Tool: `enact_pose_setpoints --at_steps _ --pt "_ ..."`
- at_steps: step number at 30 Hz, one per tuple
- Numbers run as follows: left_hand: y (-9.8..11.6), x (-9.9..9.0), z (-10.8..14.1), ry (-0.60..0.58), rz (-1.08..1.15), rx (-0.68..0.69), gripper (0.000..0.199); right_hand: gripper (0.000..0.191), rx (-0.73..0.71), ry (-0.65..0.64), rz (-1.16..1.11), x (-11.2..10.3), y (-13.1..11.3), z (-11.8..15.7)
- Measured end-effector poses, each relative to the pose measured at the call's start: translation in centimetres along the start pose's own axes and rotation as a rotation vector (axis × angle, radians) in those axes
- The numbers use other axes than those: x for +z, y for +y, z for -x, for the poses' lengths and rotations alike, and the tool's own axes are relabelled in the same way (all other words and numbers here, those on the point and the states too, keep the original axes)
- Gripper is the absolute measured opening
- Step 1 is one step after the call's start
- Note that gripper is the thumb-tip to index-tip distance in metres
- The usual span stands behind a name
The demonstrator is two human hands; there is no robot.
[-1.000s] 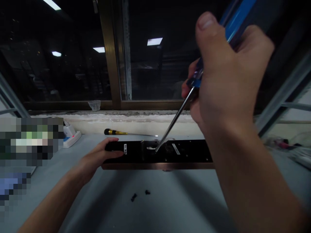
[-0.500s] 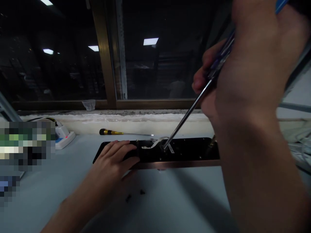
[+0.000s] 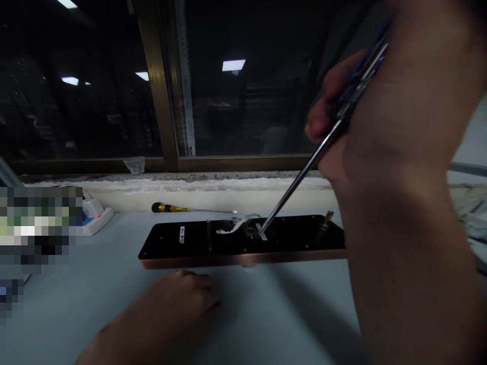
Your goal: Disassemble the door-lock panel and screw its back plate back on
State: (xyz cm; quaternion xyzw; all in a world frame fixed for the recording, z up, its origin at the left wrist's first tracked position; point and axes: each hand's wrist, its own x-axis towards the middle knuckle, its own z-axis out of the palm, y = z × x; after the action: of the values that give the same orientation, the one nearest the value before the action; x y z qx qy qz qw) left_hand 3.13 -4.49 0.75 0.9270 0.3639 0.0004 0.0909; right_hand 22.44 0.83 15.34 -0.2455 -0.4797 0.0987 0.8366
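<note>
A long black panel [image 3: 297, 233] with a copper-coloured edge lies on the pale blue table. White cable [image 3: 232, 228] comes out near its middle, beside a small label. My right hand [image 3: 342, 111] is wrapped round the purple handle of a screwdriver [image 3: 304, 172], whose tip points down at the panel by the label; whether it touches is hard to tell. My left hand [image 3: 186, 299] is in front of the panel's near edge, low over the table. Its fingers are curled and blurred, and anything under them is hidden.
Behind the panel lies a second screwdriver [image 3: 171, 208] with a yellow and black handle. A white power strip [image 3: 99, 220] stands at the left. A clear plastic cup [image 3: 135, 165] sits on the window sill. Clear plastic material [image 3: 475, 218] is at the right edge.
My left hand has come off the panel's left part and moved toward me, over where small dark screws lay. The screwdriver in my right hand has shifted slightly right against the panel.
</note>
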Motion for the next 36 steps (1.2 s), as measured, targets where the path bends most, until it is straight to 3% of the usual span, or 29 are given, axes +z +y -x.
enact_pose_setpoints --at_steps 6,13,22,26,31,36 --pt "-0.4 0.9 -0.6 0.018 0.056 -0.016 0.028 0.038 -0.036 -0.043 -0.031 0.0 -0.5 0.6" --pt "-0.4 0.7 -0.8 0.011 0.065 -0.038 0.020 0.047 -0.083 -0.101 -0.033 -0.1 -0.3 0.8" --pt "-2.0 2.7 -1.2 0.127 -0.133 0.058 0.018 0.034 -0.019 -0.122 -0.130 0.2 -0.1 1.2" --pt "-1.2 1.6 -0.9 0.145 0.018 -0.022 0.018 0.021 -0.008 -0.137 -0.135 0.3 0.1 1.1" --pt "0.6 0.2 -0.7 0.143 0.299 -0.172 0.017 0.025 0.100 -0.178 -0.157 0.5 0.8 1.2" --pt "1.3 0.2 -1.4 0.219 0.577 -0.238 0.012 0.035 0.230 -0.277 -0.238 0.9 1.2 1.8"
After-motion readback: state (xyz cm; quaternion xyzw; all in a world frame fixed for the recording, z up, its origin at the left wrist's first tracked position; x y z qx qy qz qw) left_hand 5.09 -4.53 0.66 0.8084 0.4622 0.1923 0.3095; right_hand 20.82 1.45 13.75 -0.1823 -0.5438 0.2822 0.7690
